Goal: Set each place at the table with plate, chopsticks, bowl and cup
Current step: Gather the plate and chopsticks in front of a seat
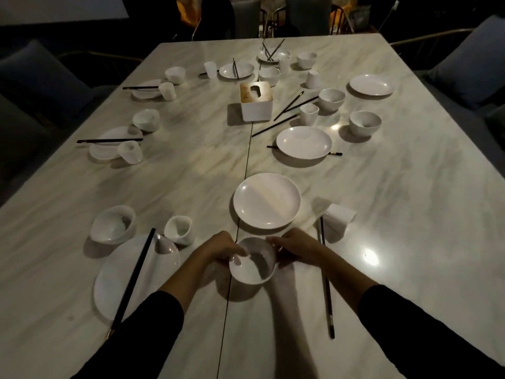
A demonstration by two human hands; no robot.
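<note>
Head view, bench: pale marbled bench (177, 181) with a dark seam running down its middle
Head view, held bowl: white bowl (252, 260) at the near centre, over the seam, tilted so its inside faces the camera; whether its base touches the bench cannot be told
Head view, left hand: left hand (221, 248) closed on the bowl's left rim, thumb lying over the edge
Head view, right hand: right hand (293, 246) closed on the bowl's right rim, fingers curled around the outside
Head view, sleeves: dark sleeves (153, 324) cover both forearms up to mid-arm
Head view, nearest plate: empty white plate (266, 201) just beyond the bowl, apart from it
Head view, right of the hands: one black chopstick (326, 280) lying lengthwise; a white cup (340, 214) on its side near its far end
Head view, near-left place: large plate (131, 280) with black chopsticks (136, 274) laid across it; a tilted cup (179, 229) touching its far rim and a tilted bowl (113, 224) beside that
Head view, centre: white tissue box (256, 101) with a wooden lid
Head view, far half: more plates, bowls, cups and chopsticks scattered loosely, several chopsticks crossed or pinned under a plate (304, 142)
</note>
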